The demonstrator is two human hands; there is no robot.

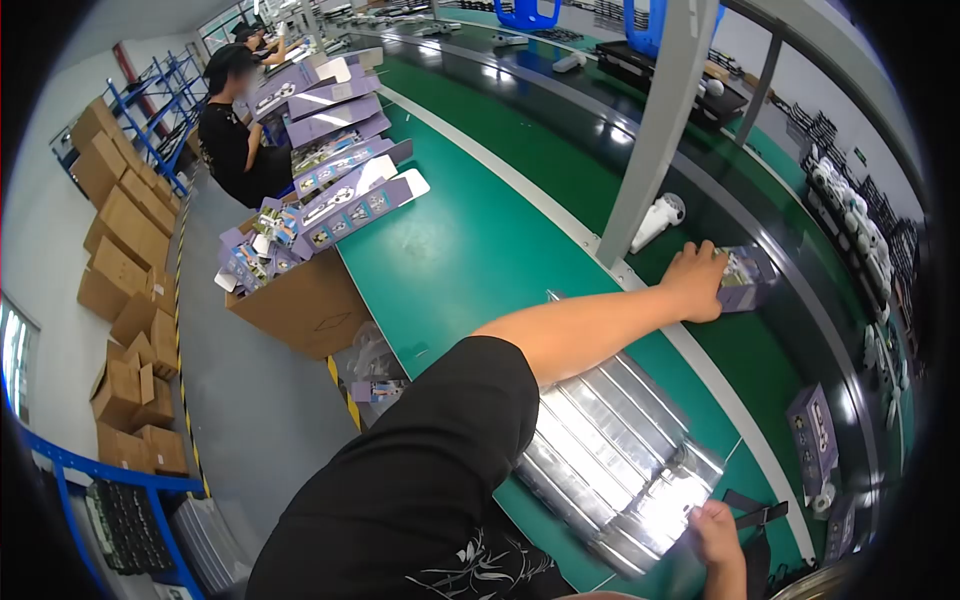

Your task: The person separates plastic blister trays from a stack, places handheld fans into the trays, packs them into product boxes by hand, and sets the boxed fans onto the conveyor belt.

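Note:
My left hand (697, 282) reaches out across the bench, its fingers closed over the end of a small purple printed box (743, 279) on the dark conveyor. At the lower right, my right hand (717, 533) pinches the edge of a shiny silver packet (668, 500), somewhat blurred. Under and beside that packet lie several long silver, foil-like strips (590, 430) side by side on the green bench (430, 240). My left forearm hides part of them.
A grey post (660, 140) rises near my left hand, beside a white device (660, 220). More purple boxes (812, 435) stand on the conveyor at right. A full carton (300, 305) sits left of the bench. A co-worker (235, 130) sits farther along.

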